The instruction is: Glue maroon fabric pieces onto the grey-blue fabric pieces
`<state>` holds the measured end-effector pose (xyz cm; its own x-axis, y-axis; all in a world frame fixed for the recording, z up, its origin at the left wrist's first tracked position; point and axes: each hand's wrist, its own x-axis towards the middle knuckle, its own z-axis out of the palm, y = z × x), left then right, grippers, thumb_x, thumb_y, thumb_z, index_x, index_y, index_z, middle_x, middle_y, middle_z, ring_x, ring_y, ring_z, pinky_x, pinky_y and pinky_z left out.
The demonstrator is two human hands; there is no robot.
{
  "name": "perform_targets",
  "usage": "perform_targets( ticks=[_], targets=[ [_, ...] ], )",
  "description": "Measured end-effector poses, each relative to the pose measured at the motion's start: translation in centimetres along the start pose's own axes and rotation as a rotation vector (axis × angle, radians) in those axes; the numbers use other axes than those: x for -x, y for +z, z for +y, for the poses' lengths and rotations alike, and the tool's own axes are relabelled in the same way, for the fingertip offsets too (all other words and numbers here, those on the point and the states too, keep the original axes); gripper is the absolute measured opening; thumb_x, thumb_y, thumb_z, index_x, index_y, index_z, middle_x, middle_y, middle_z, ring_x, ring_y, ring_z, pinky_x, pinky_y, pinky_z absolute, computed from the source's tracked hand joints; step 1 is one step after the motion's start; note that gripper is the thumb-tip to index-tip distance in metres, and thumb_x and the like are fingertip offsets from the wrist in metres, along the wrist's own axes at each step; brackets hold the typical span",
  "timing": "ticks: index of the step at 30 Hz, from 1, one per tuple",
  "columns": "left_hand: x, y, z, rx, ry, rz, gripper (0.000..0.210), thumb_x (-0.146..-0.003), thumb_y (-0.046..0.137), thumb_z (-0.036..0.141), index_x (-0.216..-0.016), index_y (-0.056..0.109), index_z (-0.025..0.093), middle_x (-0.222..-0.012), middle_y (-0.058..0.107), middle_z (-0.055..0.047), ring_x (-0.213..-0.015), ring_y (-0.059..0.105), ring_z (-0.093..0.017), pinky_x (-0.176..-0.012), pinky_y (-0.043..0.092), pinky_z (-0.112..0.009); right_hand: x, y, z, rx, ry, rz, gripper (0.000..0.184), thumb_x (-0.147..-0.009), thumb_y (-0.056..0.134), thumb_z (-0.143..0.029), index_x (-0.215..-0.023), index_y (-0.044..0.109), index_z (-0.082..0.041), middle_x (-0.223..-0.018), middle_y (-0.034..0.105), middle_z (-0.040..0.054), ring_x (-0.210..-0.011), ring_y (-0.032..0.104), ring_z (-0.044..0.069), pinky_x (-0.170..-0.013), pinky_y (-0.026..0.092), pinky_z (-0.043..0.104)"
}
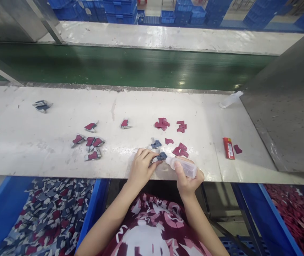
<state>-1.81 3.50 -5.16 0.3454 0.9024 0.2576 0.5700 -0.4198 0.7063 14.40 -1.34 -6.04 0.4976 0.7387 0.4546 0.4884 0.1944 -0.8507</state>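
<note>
My left hand [141, 164] pinches a small dark blue and grey plastic part [162, 156] just above the bench's front edge. In my right hand [188, 179] is a translucent squeeze bottle [185, 168], lying nearly level, with its nozzle against or very close to that part. Another blue-grey part [156, 144] rests just beyond my left fingers. Flat maroon pieces lie near the bottle: a small cluster [180, 150], a single maroon piece [169, 141] and a farther pile [162, 123].
Several parts with maroon inlays [90, 142] lie on the white bench [48, 149]. A red lighter [228, 148] and a second bottle [231, 99] are at right. Blue bins [89, 213] of parts stand below both sides. Beyond runs a green belt [130, 65]; a metal panel [293, 106] borders the right.
</note>
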Motion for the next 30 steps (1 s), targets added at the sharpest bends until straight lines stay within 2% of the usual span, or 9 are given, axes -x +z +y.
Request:
perform_targets(
  ticks=[17, 19, 22, 26, 28, 30],
  targets=[
    [0.0, 0.0, -0.1, -0.017, 0.015, 0.005, 0.016, -0.089, 0.071, 0.025, -0.105, 0.069, 0.022, -0.094, 0.069, -0.005, -0.094, 0.055, -0.024, -0.081, 0.050, -0.039, -0.2, 0.4, -0.4, -0.051, 0.007, -0.054, 0.016, -0.081, 0.074, -0.031, -0.089, 0.073, -0.017, -0.078, 0.076, 0.0062, -0.066, 0.072, 0.021, -0.059, 0.058, 0.030],
    [0.0, 0.0, -0.1, -0.018, 0.011, 0.005, 0.016, -0.090, 0.071, 0.026, -0.105, 0.069, 0.022, -0.095, 0.069, -0.005, -0.095, 0.055, -0.025, -0.082, 0.050, -0.039, -0.3, 0.1, -0.2, -0.071, 0.038, -0.014, 0.018, -0.082, 0.072, -0.033, -0.091, 0.073, -0.017, -0.082, 0.075, 0.0065, -0.070, 0.072, 0.021, -0.062, 0.058, 0.031],
    [0.1, 0.1, -0.2, -0.020, 0.007, 0.006, 0.016, -0.090, 0.070, 0.026, -0.105, 0.069, 0.022, -0.095, 0.070, -0.005, -0.096, 0.055, -0.025, -0.083, 0.050, -0.039, -1.3, -1.3, 0.4, -0.041, 0.055, 0.136, 0.024, -0.080, 0.074, -0.036, -0.094, 0.070, -0.016, -0.085, 0.072, 0.0062, -0.073, 0.070, 0.021, -0.063, 0.057, 0.032],
    [0.1, 0.1, -0.3, -0.014, 0.002, 0.006, 0.019, -0.089, 0.071, 0.028, -0.106, 0.069, 0.020, -0.097, 0.070, -0.005, -0.097, 0.055, -0.024, -0.084, 0.050, -0.038, -4.1, -3.7, 2.3, 0.089, -0.012, 0.287, 0.037, -0.066, 0.085, -0.036, -0.087, 0.059, -0.019, -0.082, 0.066, 0.0023, -0.074, 0.070, 0.022, -0.070, 0.058, 0.037],
    [0.1, 0.1, -0.3, -0.004, 0.000, 0.018, 0.018, -0.089, 0.071, 0.026, -0.106, 0.069, 0.020, -0.097, 0.070, -0.005, -0.097, 0.056, -0.024, -0.085, 0.050, -0.037, -5.6, -4.5, 3.5, 0.038, 0.012, 0.309, 0.046, -0.063, 0.087, -0.034, -0.089, 0.051, -0.022, -0.090, 0.068, 0.0026, -0.087, 0.072, 0.025, -0.082, 0.059, 0.043],
    [0.0, 0.0, -0.3, 0.018, 0.003, 0.041, 0.017, -0.089, 0.071, 0.024, -0.106, 0.069, 0.020, -0.099, 0.071, -0.006, -0.099, 0.057, -0.023, -0.086, 0.050, -0.037, -6.7, -4.9, 4.7, -0.010, 0.097, 0.294, 0.055, -0.061, 0.088, -0.034, -0.094, 0.046, -0.023, -0.100, 0.068, 0.0042, -0.096, 0.072, 0.025, -0.088, 0.057, 0.046]
  ],
)
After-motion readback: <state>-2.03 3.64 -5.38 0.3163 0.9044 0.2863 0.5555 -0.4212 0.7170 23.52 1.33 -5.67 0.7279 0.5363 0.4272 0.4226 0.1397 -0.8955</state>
